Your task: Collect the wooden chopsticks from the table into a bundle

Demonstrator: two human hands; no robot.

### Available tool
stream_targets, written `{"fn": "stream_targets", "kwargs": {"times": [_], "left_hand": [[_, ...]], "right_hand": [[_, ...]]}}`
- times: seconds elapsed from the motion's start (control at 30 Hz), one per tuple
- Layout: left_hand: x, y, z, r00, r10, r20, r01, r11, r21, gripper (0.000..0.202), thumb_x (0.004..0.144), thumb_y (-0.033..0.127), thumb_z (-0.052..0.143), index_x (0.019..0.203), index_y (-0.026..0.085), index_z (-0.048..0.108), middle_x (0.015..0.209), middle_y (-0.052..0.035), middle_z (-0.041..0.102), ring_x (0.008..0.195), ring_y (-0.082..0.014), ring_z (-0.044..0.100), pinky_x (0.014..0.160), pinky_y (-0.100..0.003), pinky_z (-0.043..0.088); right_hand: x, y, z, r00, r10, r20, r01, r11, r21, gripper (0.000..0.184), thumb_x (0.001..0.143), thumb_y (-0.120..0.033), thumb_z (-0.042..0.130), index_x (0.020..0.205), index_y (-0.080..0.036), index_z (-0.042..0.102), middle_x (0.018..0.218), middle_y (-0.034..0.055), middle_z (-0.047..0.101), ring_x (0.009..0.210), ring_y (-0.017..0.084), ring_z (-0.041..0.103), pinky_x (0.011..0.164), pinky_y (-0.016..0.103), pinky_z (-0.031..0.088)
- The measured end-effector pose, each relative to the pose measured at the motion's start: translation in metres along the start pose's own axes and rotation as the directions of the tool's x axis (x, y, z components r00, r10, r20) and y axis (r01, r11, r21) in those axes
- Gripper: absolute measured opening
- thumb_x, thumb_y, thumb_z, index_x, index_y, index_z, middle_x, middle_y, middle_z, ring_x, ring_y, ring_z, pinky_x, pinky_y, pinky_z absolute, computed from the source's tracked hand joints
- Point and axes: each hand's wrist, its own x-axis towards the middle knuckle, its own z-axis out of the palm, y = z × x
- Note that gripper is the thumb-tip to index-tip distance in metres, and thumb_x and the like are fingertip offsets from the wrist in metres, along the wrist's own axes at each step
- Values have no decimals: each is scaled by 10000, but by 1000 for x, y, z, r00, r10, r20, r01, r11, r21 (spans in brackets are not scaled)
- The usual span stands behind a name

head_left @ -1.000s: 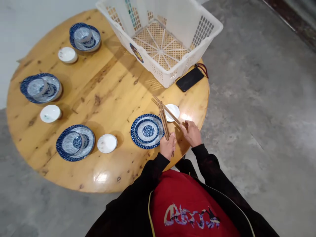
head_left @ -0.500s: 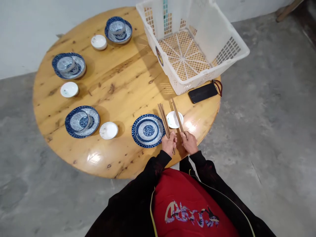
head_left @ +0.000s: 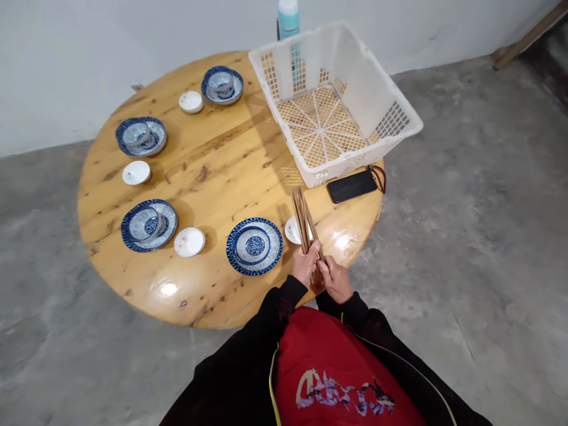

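My left hand is closed around a bundle of brown wooden chopsticks, tips pointing away from me. Just beside it, my right hand grips the lower part of more chopsticks, which lean against the bundle. Partly hidden behind the sticks, a small white bowl rests on the table. To the left of my hands lies a blue-and-white patterned plate with a matching round dish in its middle.
Around the round wooden table stand several plates with bowls, such as this blue-rimmed plate, and small white bowls. A white plastic basket takes up the far right, with a black phone before it and a turquoise bottle behind.
My two hands have come together, so the chopsticks in the right hand now meet the left hand's bundle. The view has tilted up, showing more wall and the bottle's top.
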Motion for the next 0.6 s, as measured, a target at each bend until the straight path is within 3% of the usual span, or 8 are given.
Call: {"fn": "stream_targets", "kwargs": {"times": [0.13,0.23,0.6], "left_hand": [[0,3,7,999,44,-6,-44,998,34,433,701,541,736,761,123,640,572,42,516,424,-23,328,403,-179,253],[0,5,11,998,67,-20,-66,997,42,385,692,491,754,717,127,631,643,8,591,462,-34,383,437,-181,293],[0,-1,8,995,99,9,-99,993,60,426,746,545,692,689,128,630,697,-34,638,492,-63,457,453,-189,339]], "right_hand": [[2,5,-3,996,-86,10,86,966,-244,378,1008,-389,236,936,-165,532,720,85,670,601,216,636,558,276,359],[3,7,-5,992,-113,52,124,933,-338,374,1011,-360,240,999,-138,540,735,101,687,604,224,641,551,280,343],[4,8,-6,977,-169,130,206,907,-367,341,1012,-315,261,1065,-119,535,733,115,697,655,236,670,568,279,373]]}}
